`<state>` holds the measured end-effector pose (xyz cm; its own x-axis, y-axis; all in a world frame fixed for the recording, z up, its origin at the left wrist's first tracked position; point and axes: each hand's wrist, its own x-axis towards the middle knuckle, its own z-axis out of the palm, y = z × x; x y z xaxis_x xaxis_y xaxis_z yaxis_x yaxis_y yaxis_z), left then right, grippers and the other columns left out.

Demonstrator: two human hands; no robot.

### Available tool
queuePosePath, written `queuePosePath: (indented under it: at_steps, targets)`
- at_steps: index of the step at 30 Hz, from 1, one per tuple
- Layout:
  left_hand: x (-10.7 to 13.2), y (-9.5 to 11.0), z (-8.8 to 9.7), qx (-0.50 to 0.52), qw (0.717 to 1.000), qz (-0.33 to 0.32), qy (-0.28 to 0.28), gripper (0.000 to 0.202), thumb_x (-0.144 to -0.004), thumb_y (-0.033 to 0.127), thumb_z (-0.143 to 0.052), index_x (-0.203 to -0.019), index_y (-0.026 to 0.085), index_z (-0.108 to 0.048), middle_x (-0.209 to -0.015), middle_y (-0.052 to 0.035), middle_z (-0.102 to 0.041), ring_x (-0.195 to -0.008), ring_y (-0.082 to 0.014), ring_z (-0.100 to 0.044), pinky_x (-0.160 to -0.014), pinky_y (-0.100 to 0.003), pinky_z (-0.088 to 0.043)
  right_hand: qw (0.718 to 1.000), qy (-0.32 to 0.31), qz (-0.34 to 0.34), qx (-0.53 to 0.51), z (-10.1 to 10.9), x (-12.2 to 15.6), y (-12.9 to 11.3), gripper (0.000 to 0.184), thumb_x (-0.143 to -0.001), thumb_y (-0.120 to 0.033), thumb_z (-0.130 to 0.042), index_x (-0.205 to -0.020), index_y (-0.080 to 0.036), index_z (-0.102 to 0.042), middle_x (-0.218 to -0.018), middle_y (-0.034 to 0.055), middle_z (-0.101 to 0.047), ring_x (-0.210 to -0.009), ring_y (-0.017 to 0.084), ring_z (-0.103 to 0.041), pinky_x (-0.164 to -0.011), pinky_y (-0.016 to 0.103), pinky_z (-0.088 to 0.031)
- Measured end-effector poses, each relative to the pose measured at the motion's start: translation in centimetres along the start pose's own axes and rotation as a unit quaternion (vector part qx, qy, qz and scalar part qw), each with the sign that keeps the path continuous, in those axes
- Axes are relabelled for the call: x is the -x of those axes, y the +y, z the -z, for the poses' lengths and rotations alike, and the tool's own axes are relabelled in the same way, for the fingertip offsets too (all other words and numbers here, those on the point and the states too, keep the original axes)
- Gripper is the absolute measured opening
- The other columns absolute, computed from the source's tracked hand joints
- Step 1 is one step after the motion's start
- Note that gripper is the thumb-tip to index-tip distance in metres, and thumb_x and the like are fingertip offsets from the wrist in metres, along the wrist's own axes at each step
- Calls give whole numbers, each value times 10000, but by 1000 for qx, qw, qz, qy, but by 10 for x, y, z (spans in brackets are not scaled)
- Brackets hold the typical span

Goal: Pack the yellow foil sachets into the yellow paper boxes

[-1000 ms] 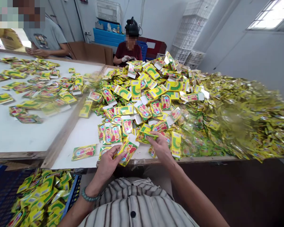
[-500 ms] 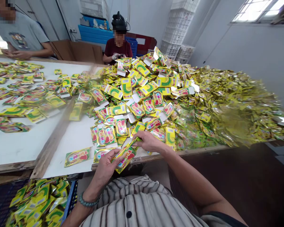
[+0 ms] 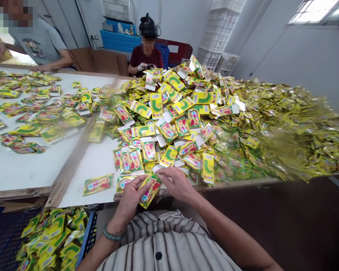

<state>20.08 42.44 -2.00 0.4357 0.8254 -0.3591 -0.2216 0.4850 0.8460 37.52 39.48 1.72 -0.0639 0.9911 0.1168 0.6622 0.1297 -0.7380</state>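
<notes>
Yellow box (image 3: 151, 193): long axis slants away and rightward. Our left hand (image 3: 130, 198) clamps its left edge; our right hand (image 3: 177, 184) meets the upper end, pinch unclear.

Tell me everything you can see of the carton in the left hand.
The carton is a flat box, apparently thin card, printed yellow and green, with colourful lettering and red shapes on its upturned face. It slants over the near edge of the table, upper end toward the right. The left hand grips its left side, thumb on the face; the right hand is at the upper end, where a white flap shows. Whether that end is closed is hidden.
</notes>
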Motion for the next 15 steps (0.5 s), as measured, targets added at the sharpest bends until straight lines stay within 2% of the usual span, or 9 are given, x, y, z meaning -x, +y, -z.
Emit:
queuePosePath:
  at_steps: [5,8,11,13,15]
  targets:
    - [0,1,2,-7,1000,-10,28,378,-658,360,-806,-958,166,-686,-906,-48,-750,-764,-196,-694,-736,-293,-527,1000,29,9,-5,-10,9,-7,148,-887,-274,-576,-1025,-219,-578,-1067,55,-671,-1040,207,-597,-978,386,-316]
    - [4,-5,3,-41,999,-4,-3,332,-682,395,-776,-917,172,-703,-849,-42,-746,-729,-205,-684,-698,-296,-519,999,9,8,-44,-24,12,0,146,-878,-239,-552,-1024,-246,-552,-1120,49,-663,-1127,226,-577,-1053,454,-271]
    - [1,-9,5,-71,997,11,-41,315,-704,425,-742,-878,166,-700,-804,-42,-738,-724,-210,-678,-666,-288,-508,995,-20,-9,-102,-35,10,10,105,-876,-241,-541,-978,-266,-540,-926,16,-702,-1213,260,-534,-1082,535,-214]
    - [-2,2,11,-111,993,22,-45,331,-684,441,-750,-836,153,-693,-775,-41,-737,-699,-202,-674,-628,-273,-499,993,13,-15,-115,-36,11,10,133,-871,-249,-550,-1002,-270,-541,-854,17,-695,-1218,274,-524,-1075,548,-216]
    - [-6,30,23,-182,983,11,-21,360,-636,464,-775,-774,143,-688,-695,-30,-727,-612,-188,-657,-550,-261,-483,992,84,-12,-93,-32,15,5,175,-865,-247,-558,-1040,-262,-553,-968,50,-684,-1213,277,-507,-1057,514,-260]
